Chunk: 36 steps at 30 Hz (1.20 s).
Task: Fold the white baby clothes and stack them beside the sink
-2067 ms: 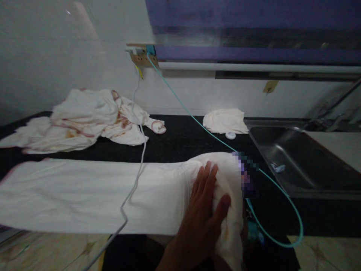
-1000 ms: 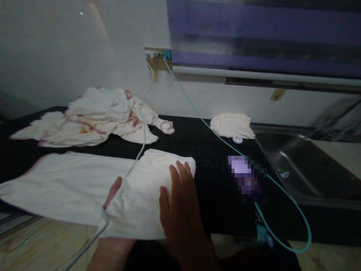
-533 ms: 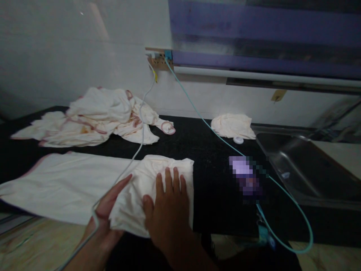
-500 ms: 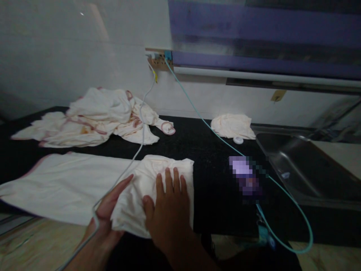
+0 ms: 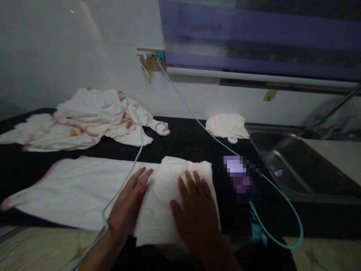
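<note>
A long white cloth [image 5: 76,192] with pink edging lies along the front of the black counter. At its right end is a folded, layered part [image 5: 160,203], its lower edge reaching past the counter's front. My right hand [image 5: 197,210] rests flat on this folded part, fingers stretched out and slightly spread. Against the fold's left side lies my left hand [image 5: 128,203], fingers extended and pointing away from me; it grips nothing. A white cable [image 5: 124,182] passes over the cloth and my left wrist.
A crumpled heap of white cloths [image 5: 90,113] with pink trim sits at the back left. Toward the back right are a small white cloth bundle [image 5: 227,126] and a round white object [image 5: 232,140]. A blurred phone-like object [image 5: 239,175], a teal cable [image 5: 282,192] and a metal sink [image 5: 299,165] stand right.
The cloth and its folded part have slid right, and the fold looks flatter. Both hands moved right with it; my left hand's fingers went from the fold's lower edge to its side.
</note>
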{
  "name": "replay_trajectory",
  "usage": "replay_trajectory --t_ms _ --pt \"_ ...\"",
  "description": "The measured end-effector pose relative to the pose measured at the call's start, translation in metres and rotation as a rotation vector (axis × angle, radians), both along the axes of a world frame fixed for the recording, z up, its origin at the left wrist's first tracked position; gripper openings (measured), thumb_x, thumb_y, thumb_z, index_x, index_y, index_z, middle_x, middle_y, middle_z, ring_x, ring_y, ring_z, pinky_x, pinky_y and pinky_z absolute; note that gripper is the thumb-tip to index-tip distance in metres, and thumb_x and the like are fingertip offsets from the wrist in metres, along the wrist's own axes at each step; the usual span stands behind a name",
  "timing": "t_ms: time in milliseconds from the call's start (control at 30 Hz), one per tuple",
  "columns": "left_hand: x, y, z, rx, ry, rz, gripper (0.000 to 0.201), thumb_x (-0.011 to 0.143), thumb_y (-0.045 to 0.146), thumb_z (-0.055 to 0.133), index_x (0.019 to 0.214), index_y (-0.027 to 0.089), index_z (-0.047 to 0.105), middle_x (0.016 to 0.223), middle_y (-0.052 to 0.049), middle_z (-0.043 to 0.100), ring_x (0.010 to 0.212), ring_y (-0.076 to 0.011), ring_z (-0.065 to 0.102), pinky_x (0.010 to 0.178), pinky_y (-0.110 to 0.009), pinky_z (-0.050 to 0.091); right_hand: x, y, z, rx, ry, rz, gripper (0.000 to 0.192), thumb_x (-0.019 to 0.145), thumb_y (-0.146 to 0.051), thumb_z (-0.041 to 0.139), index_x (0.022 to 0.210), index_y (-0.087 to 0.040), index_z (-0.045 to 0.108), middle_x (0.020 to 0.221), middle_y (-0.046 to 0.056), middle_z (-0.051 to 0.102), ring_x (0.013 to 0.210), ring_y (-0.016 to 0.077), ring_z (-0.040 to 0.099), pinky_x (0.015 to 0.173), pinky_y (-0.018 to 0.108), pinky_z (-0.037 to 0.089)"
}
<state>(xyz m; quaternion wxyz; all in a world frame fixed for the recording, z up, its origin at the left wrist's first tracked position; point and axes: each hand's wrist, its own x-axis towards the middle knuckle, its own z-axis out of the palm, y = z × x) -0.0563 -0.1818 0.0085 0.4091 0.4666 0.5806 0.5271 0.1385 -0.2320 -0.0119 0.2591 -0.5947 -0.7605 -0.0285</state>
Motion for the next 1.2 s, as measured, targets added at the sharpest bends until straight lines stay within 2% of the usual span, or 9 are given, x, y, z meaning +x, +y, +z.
replay_trajectory --t_ms 67,133,200,333,433,567,733,867,1200 --pt "0.008 -0.003 0.001 0.048 0.124 0.001 0.066 0.093 0.052 0.068 0.152 0.027 0.055 0.161 -0.012 0.054 0.147 -0.0334 0.053 0.123 -0.052 0.047 0.011 -0.003 0.0 -0.002 -0.03 -0.002 0.057 0.108 -0.042 0.051 0.159 -0.017 0.05 0.168 0.011 0.043 0.161 0.0334 0.03 0.127 0.055 0.034" --pt "0.016 -0.009 -0.001 0.16 0.36 -0.047 0.07 0.094 0.052 0.068 0.157 0.027 0.049 0.167 -0.01 0.047 0.155 -0.0335 0.043 0.13 -0.055 0.036 0.018 -0.005 0.0 -0.004 -0.054 0.006 0.056 0.108 -0.041 0.05 0.159 -0.018 0.05 0.169 0.01 0.042 0.161 0.0338 0.029 0.127 0.056 0.034" --pt "0.027 -0.014 -0.008 0.279 0.609 -0.178 0.062 0.101 0.05 0.058 0.159 0.028 0.047 0.17 -0.009 0.043 0.159 -0.0311 0.037 0.133 -0.055 0.031 0.02 -0.006 0.001 -0.002 -0.072 0.024 0.055 0.107 -0.037 0.05 0.158 -0.016 0.051 0.169 0.011 0.042 0.162 0.0344 0.027 0.128 0.056 0.034" --pt "0.053 -0.011 -0.021 0.356 0.885 -0.489 0.056 0.11 0.041 0.037 0.165 0.026 0.038 0.174 -0.008 0.034 0.163 -0.0254 0.028 0.134 -0.054 0.03 0.017 -0.009 0.005 -0.016 -0.046 -0.006 0.062 0.102 -0.028 0.053 0.162 -0.015 0.045 0.171 0.011 0.038 0.164 0.036 0.019 0.129 0.06 0.031" --pt "0.063 -0.004 -0.023 0.369 1.041 -0.575 0.055 0.111 0.039 0.033 0.162 0.021 0.042 0.174 -0.009 0.033 0.165 -0.0278 0.021 0.134 -0.058 0.027 0.015 -0.011 0.008 -0.047 -0.023 -0.059 0.065 0.1 -0.025 0.053 0.164 -0.015 0.042 0.173 0.009 0.036 0.165 0.0364 0.016 0.13 0.063 0.027" --pt "0.056 0.003 -0.021 0.369 1.131 -0.601 0.054 0.112 0.036 0.027 0.163 0.026 0.041 0.176 -0.004 0.03 0.165 -0.0257 0.019 0.133 -0.057 0.031 0.016 -0.011 0.008 -0.063 0.006 -0.036 0.062 0.101 -0.026 0.054 0.162 -0.017 0.046 0.17 0.008 0.041 0.164 0.0365 0.02 0.13 0.063 0.026" --pt "0.036 0.018 -0.022 0.29 1.24 -0.56 0.055 0.112 0.046 0.028 0.165 0.034 0.036 0.173 -0.002 0.035 0.163 -0.0305 0.027 0.127 -0.072 0.03 0.017 -0.011 0.008 -0.052 0.057 -0.042 0.052 0.106 -0.034 0.054 0.154 -0.017 0.056 0.166 0.01 0.047 0.163 0.0351 0.024 0.13 0.061 0.028" --pt "0.028 0.029 -0.025 0.325 1.245 -0.497 0.06 0.109 0.052 0.035 0.163 0.026 0.042 0.173 -0.006 0.036 0.163 -0.0349 0.026 0.128 -0.064 0.034 0.016 -0.012 0.009 -0.038 0.08 -0.052 0.05 0.107 -0.034 0.053 0.153 -0.016 0.057 0.166 0.01 0.048 0.162 0.0326 0.027 0.131 0.059 0.029" --pt "0.031 0.028 -0.027 0.368 1.291 -0.449 0.061 0.108 0.055 0.039 0.163 0.028 0.042 0.171 -0.005 0.04 0.158 -0.0365 0.036 0.126 -0.06 0.038 0.014 -0.033 -0.01 0.07 0.079 -0.108 0.045 0.105 -0.029 0.053 0.149 -0.02 0.06 0.164 0.008 0.05 0.16 0.0329 0.032 0.131 0.063 0.024"
